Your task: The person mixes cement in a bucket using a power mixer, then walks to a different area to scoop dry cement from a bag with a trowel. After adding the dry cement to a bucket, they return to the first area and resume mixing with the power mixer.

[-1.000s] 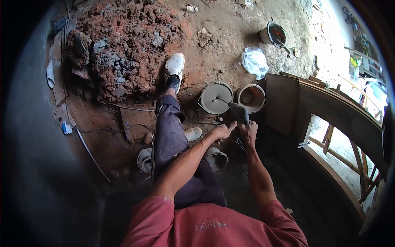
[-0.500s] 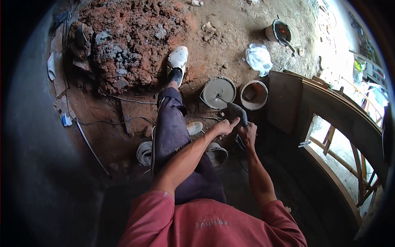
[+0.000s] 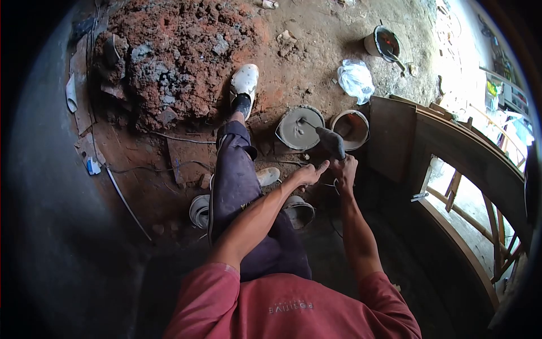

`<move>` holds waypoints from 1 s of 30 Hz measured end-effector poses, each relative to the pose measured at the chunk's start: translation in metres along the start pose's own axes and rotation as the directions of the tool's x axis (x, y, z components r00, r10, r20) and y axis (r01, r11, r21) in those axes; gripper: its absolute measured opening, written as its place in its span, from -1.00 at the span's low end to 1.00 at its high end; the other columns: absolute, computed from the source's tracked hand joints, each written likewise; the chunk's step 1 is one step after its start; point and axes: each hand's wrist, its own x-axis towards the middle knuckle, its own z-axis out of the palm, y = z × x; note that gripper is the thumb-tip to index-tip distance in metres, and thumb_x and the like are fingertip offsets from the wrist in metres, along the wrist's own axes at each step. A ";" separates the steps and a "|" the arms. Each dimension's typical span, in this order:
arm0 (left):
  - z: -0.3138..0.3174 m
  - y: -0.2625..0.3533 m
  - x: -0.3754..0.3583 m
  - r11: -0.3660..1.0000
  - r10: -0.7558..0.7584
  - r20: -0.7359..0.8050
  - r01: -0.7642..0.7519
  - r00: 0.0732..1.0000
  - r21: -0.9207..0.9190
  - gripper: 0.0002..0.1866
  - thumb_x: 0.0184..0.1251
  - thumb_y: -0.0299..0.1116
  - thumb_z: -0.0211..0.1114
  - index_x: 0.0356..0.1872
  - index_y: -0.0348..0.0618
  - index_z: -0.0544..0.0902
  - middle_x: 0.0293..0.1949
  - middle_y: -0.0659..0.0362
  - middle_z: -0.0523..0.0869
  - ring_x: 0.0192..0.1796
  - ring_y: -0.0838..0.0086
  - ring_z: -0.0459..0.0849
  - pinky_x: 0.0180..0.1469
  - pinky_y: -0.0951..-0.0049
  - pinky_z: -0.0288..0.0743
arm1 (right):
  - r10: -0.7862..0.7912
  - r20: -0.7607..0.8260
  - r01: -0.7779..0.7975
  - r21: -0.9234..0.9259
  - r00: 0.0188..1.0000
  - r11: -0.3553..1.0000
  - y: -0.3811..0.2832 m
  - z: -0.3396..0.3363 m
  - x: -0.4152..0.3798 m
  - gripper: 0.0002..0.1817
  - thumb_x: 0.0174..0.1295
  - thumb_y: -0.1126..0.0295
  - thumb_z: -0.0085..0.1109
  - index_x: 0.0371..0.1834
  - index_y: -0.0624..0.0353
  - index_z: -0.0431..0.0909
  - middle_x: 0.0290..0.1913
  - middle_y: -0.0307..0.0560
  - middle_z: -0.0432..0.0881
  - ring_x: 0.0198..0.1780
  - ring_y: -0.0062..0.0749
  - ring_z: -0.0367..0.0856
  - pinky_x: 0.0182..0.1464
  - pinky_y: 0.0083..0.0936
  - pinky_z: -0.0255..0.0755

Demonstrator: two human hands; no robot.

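Note:
My right hand (image 3: 344, 170) is wrapped round the handle of a grey power drill (image 3: 331, 142). A thin rod runs from the drill's front into a bucket of wet grey mix (image 3: 301, 128); the rod's lower end is hidden in the mix. Just left of the drill, my left hand (image 3: 309, 174) has its index finger and thumb extended, the other fingers curled, and nothing visible in it. Beside the grey mix stands a second bucket (image 3: 349, 130), with reddish-brown contents.
A large reddish rubble heap (image 3: 180, 62) lies at upper left. A bucket with a tool (image 3: 386, 43) and a plastic bag (image 3: 355, 81) are at upper right. A wooden-edged window frame (image 3: 451, 226) curves along the right. Cables cross the floor.
The drill and my right hand have shifted slightly right and up, and the rod now enters the mix farther toward the bucket's top edge. My left hand has hardly moved.

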 end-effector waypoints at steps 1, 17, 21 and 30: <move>0.001 -0.003 0.001 1.000 -0.004 0.001 0.004 1.000 -0.002 0.06 0.19 0.63 -0.33 -0.68 -0.40 0.52 -0.71 0.06 0.49 -0.69 0.35 0.54 -0.59 0.26 0.63 | -0.009 -0.043 0.006 -0.083 0.999 0.997 0.005 0.002 0.000 -0.63 -0.03 0.20 0.19 -0.51 0.41 0.58 -0.55 0.37 0.56 -0.41 0.31 0.57 -0.24 -0.02 0.44; 0.005 -0.013 0.019 1.000 0.029 -0.002 -0.029 1.000 0.001 0.09 0.11 0.69 -0.31 -0.58 -0.40 0.56 -0.68 0.11 0.49 -0.68 0.38 0.53 -0.60 0.31 0.61 | 0.094 0.084 -0.085 -0.115 0.992 0.990 0.015 -0.006 -0.027 -0.65 -0.02 0.18 0.23 -0.43 0.35 0.61 -0.43 0.34 0.60 -0.22 0.26 0.50 -0.07 0.03 0.34; 0.001 -0.002 0.005 0.999 -0.046 0.011 0.045 0.999 0.030 0.07 0.11 0.68 -0.33 -0.69 -0.36 0.49 -0.73 0.11 0.47 -0.71 0.38 0.52 -0.62 0.34 0.60 | 0.023 0.062 -0.016 -0.103 0.998 0.995 -0.006 -0.021 -0.032 -0.67 -0.04 0.23 0.23 -0.47 0.37 0.58 -0.50 0.32 0.58 -0.36 0.24 0.51 -0.22 -0.05 0.38; 0.003 0.000 0.008 0.995 0.022 -0.035 -0.018 0.999 0.103 0.08 0.13 0.67 -0.37 -0.69 -0.37 0.49 -0.76 0.12 0.44 -0.73 0.36 0.54 -0.63 0.35 0.56 | 0.119 0.019 -0.120 0.131 0.993 0.984 -0.052 -0.100 -0.065 -0.70 0.02 0.35 0.18 -0.55 0.46 0.44 -0.74 -0.06 0.30 -0.60 -0.59 0.19 -0.52 -0.36 0.24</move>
